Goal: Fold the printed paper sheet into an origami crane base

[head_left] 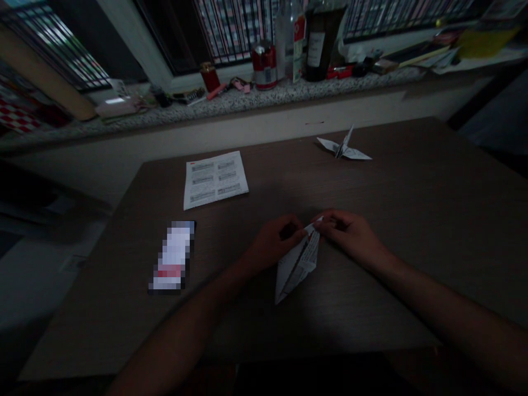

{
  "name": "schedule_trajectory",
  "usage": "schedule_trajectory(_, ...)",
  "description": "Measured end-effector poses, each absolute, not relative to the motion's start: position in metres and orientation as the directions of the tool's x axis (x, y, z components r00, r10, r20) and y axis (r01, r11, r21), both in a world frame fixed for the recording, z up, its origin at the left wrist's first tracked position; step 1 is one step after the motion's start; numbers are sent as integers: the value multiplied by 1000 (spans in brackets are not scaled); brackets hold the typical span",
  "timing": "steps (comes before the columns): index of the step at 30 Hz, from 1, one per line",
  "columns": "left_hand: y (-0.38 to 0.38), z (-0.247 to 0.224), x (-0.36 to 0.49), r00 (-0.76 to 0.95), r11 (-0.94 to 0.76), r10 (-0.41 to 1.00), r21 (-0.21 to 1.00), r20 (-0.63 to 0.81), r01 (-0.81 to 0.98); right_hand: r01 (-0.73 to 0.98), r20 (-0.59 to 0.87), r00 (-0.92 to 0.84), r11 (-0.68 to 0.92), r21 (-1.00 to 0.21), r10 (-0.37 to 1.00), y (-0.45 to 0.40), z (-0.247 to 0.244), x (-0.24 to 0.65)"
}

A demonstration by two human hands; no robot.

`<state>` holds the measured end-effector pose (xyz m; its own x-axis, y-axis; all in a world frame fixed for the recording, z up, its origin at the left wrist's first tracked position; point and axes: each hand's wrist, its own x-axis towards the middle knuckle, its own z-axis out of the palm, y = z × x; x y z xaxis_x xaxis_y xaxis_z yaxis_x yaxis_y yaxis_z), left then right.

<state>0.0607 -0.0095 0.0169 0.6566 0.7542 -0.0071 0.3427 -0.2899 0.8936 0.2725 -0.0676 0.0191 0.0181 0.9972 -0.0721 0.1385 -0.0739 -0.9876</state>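
Note:
Between my hands is a sheet of printed paper (297, 264) folded into a long diamond, its lower point aimed toward me and a dark slit running along its middle. My left hand (277, 237) pinches its upper left edge between thumb and fingers. At the top tip, my right hand (344, 230) grips the paper with thumb and forefinger. The fingertips of both hands nearly meet there and hide part of the upper folds. Farther back on the table stands a folded paper crane (343, 147) with spread wings.
The brown table (396, 198) also bears a printed paper sheet (215, 180) at back left and a phone (173, 257) with a blurred screen. Behind it, a granite windowsill (231, 100) holds a red can (264, 66), a small red jar (210, 77), bottles and clutter.

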Motion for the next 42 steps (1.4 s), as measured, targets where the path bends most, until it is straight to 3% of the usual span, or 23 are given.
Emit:
schedule_trajectory(11, -8, 17, 58, 703, -319, 711, 901, 23, 294, 59, -97, 7, -97, -994, 995, -69, 21, 270)
schedule_trajectory(27, -9, 17, 61, 699, -282, 715, 912, -8, 298, 254, 9, 6, 7, -967, 1000, -68, 13, 271)
schedule_trajectory(33, -7, 17, 61, 686, -279, 728, 912, -2, 299, 185, -42, -18, -38, -982, 999, -67, 18, 272)
schedule_trajectory(42, -1, 20, 57, 595, -244, 803, 884, -48, 400, -28, -106, 275, -102, -994, 956, -57, 11, 287)
